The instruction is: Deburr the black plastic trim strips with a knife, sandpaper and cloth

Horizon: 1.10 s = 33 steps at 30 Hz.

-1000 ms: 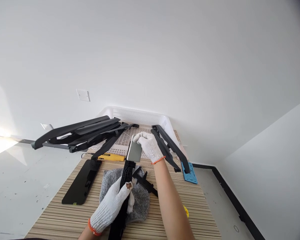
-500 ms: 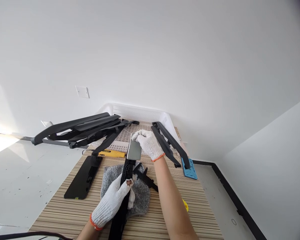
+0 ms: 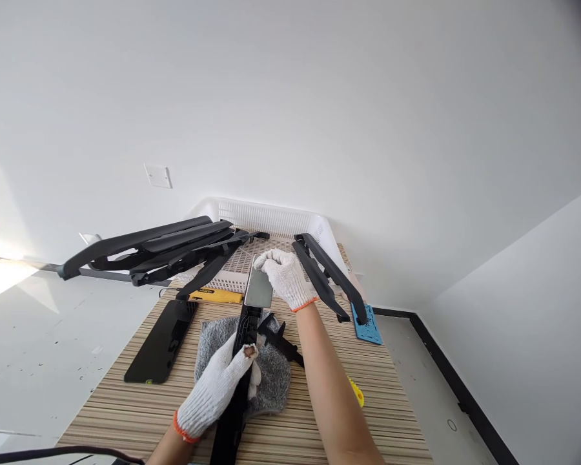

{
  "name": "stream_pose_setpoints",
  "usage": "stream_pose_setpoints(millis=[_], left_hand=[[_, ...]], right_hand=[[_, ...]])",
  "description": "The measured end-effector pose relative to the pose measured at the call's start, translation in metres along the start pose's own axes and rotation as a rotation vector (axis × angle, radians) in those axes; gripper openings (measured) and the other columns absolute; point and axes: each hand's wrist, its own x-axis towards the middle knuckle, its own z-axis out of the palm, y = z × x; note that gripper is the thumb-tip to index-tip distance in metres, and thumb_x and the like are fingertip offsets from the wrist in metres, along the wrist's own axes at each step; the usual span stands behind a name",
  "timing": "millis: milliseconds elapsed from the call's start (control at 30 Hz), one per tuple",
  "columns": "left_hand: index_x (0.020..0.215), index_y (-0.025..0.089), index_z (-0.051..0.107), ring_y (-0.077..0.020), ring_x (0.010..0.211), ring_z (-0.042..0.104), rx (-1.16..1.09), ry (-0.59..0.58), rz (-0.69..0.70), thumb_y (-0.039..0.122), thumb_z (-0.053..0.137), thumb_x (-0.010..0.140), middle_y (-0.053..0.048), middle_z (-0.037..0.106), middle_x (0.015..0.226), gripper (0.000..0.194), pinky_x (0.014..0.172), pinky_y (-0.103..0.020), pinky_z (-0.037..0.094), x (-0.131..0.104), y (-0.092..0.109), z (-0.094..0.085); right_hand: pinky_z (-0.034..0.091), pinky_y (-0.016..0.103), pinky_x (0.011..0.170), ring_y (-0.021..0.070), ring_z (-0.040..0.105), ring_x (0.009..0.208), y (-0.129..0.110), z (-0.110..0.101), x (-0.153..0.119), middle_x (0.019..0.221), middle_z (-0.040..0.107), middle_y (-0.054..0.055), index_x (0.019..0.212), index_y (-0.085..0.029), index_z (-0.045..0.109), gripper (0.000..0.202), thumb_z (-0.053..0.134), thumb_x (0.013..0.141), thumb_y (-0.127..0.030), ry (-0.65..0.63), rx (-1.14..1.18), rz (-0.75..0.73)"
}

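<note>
My left hand (image 3: 217, 389), in a white knit glove with a torn thumb tip, is wrapped round a long black plastic part (image 3: 232, 420) that slants up from the bottom edge. At this part's upper end stands a flat grey plate (image 3: 259, 290), smooth and metal-looking. My right hand (image 3: 283, 274), also gloved, has its curled fingers on the plate's upper right edge. Whether the plate is fixed to the part cannot be made out. Under the left hand lies a grey cloth (image 3: 274, 387), with a black caliper (image 3: 283, 345) partly over it.
A white basket (image 3: 271, 210) stands against the wall, with several black plastic parts (image 3: 145, 242) jutting out left and two more (image 3: 329, 271) right. A black phone (image 3: 159, 342), a yellow-handled tool (image 3: 217, 296), a blue perforated piece (image 3: 368, 326) and a yellow object (image 3: 357, 391) lie on the striped table (image 3: 140, 413).
Both hands keep their hold and have hardly moved. The grey plate looks tilted a little differently. The whole view has shifted slightly.
</note>
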Motion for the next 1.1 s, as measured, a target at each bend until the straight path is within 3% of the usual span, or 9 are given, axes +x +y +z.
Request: stream_pose_setpoints(millis=[67,133,233,400,567,667,733,867,1100], left_hand=[[0.113,0.022,0.055,-0.0225,0.063,0.066,0.144,0.095,0.080,0.065,0.057,0.093,-0.001,0.070,0.074,0.047,0.063,-0.034,0.053,-0.002,-0.001,-0.005],[0.123,0.023,0.059,-0.0296,0.094,0.073,0.293,0.263,0.214,0.061,0.056,0.095,-0.008,0.077,0.101,0.048,0.087,-0.042,0.056,-0.004,0.001,-0.011],[0.130,0.025,0.063,-0.0346,0.126,0.065,0.337,0.434,0.355,0.059,0.059,0.094,-0.011,0.073,0.132,0.049,0.109,-0.045,0.049,-0.005,0.010,-0.018],[0.110,0.027,0.073,-0.0312,0.111,0.072,0.173,0.614,0.462,0.050,0.067,0.092,-0.007,0.080,0.115,0.029,0.102,-0.040,0.056,-0.010,0.025,-0.012],[0.100,0.026,0.079,-0.0198,0.064,0.070,-0.057,0.535,0.570,0.044,0.074,0.089,-0.006,0.082,0.095,0.021,0.057,-0.032,0.060,-0.016,0.041,0.002],[0.085,0.028,0.084,-0.0220,0.078,0.074,0.065,0.437,0.784,0.039,0.078,0.088,-0.008,0.081,0.110,0.013,0.073,-0.036,0.064,-0.019,0.056,0.001],[0.069,0.027,0.082,-0.0263,0.086,0.076,0.083,0.284,0.846,0.046,0.076,0.090,-0.009,0.082,0.102,0.029,0.081,-0.039,0.063,-0.022,0.066,-0.002],[0.060,0.025,0.075,-0.0239,0.069,0.071,0.007,0.085,0.821,0.057,0.067,0.094,-0.008,0.075,0.070,0.048,0.067,-0.036,0.059,-0.027,0.072,-0.003],[0.062,0.023,0.072,-0.0233,0.066,0.068,-0.045,0.015,0.771,0.059,0.066,0.094,-0.008,0.073,0.070,0.048,0.064,-0.035,0.057,-0.027,0.067,-0.003]], right_hand=[[0.049,0.030,0.069,0.0185,0.067,0.078,0.000,0.000,0.000,0.085,0.077,0.001,0.070,-0.025,0.073,0.026,0.051,0.082,-0.016,-0.005,-0.005,0.017],[0.049,0.030,0.068,0.0179,0.066,0.077,0.000,0.000,0.001,0.085,0.077,0.001,0.069,-0.025,0.072,0.026,0.051,0.081,-0.016,-0.018,0.012,0.030],[0.050,0.029,0.073,0.0179,0.067,0.081,0.000,0.000,0.002,0.086,0.077,0.001,0.067,-0.024,0.070,0.025,0.051,0.080,-0.015,-0.032,0.056,0.031],[0.047,0.028,0.067,0.0168,0.066,0.077,-0.001,0.000,0.002,0.084,0.077,0.000,0.068,-0.024,0.071,0.026,0.050,0.081,-0.016,-0.008,0.041,0.039],[0.046,0.027,0.064,0.0164,0.064,0.074,0.003,0.001,0.004,0.082,0.076,0.000,0.069,-0.025,0.073,0.029,0.049,0.082,-0.015,-0.028,0.037,0.038],[0.046,0.027,0.064,0.0164,0.064,0.072,0.005,0.001,0.004,0.082,0.076,0.000,0.070,-0.025,0.073,0.028,0.050,0.081,-0.016,-0.030,0.041,0.039],[0.047,0.027,0.066,0.0165,0.064,0.073,0.004,0.001,0.003,0.082,0.076,0.000,0.070,-0.025,0.073,0.027,0.050,0.081,-0.015,-0.019,0.032,0.031],[0.047,0.028,0.068,0.0172,0.066,0.079,0.000,0.000,0.002,0.084,0.077,0.000,0.070,-0.025,0.074,0.029,0.049,0.082,-0.016,-0.017,0.032,0.028],[0.037,0.027,0.053,0.0144,0.057,0.060,-0.004,-0.001,0.000,0.080,0.076,-0.001,0.073,-0.024,0.076,0.029,0.050,0.081,-0.017,-0.013,0.007,0.063]])
